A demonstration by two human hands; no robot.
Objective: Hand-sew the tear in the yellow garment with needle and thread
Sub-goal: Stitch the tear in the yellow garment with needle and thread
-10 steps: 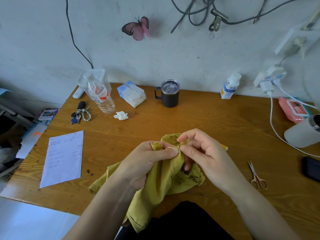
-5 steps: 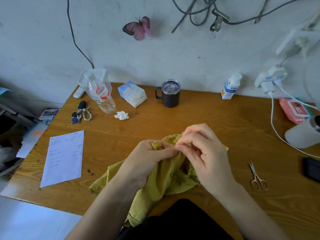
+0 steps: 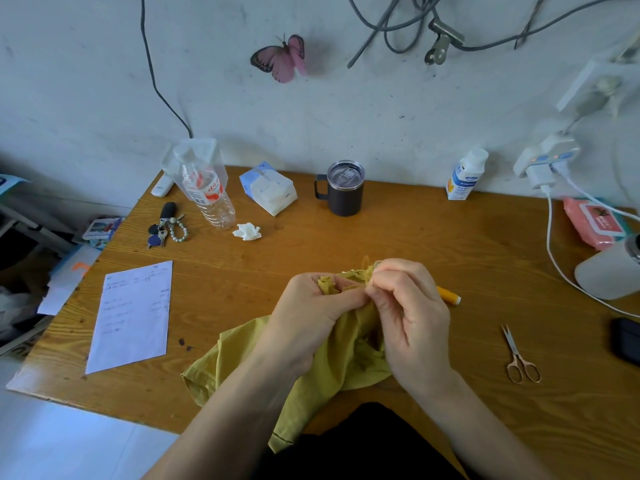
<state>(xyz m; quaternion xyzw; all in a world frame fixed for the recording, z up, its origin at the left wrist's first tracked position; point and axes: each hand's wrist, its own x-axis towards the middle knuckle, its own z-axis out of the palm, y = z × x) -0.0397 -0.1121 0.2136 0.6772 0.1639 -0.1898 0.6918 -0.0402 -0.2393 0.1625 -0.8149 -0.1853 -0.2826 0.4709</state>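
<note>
Head view.
Left hand (image 3: 311, 317): fingers curled, gripping the bunched yellow garment (image 3: 329, 372).
Right hand (image 3: 412, 323): fingertips pinching the same fold; needle not discernible.
Garment: on the table (image 3: 381, 237), near edge, trailing off.
Scissors (image 3: 521, 358): right of the garment, well apart.

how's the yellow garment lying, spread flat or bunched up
Bunched up. The left hand and right hand pinch the yellow garment into gathered folds above the table; the rest lies crumpled, hanging over the near edge.
</note>
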